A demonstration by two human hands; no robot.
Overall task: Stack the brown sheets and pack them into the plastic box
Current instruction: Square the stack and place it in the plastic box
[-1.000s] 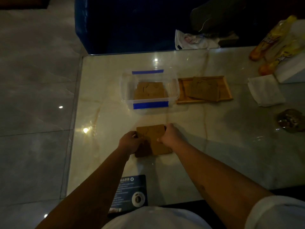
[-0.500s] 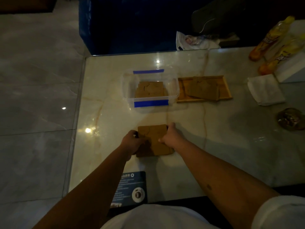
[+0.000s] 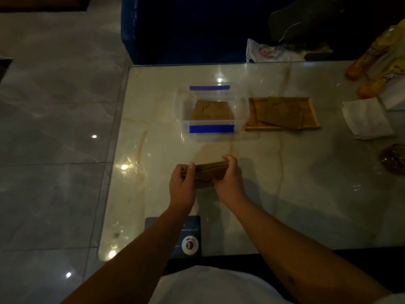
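Note:
A stack of brown sheets (image 3: 207,172) stands tilted up on its near edge on the marble table, gripped at its left end by my left hand (image 3: 183,187) and at its right end by my right hand (image 3: 230,179). Beyond it stands the clear plastic box (image 3: 182,115) with blue tape strips, and brown sheets (image 3: 211,110) lie flat on its bottom. To the right of the box, a wooden tray (image 3: 252,119) holds more brown sheets (image 3: 282,113), lying askew.
White folded tissue (image 3: 366,119) lies right of the tray, with yellow snack packets (image 3: 377,69) behind and a dark round object (image 3: 394,159) at the right edge. A dark blue card (image 3: 188,238) sits at the table's near edge. The table's left edge (image 3: 118,150) drops to the floor.
The stack lay flat on the table between my hands; both hands have now tipped it up onto its edge, so its top edge shows.

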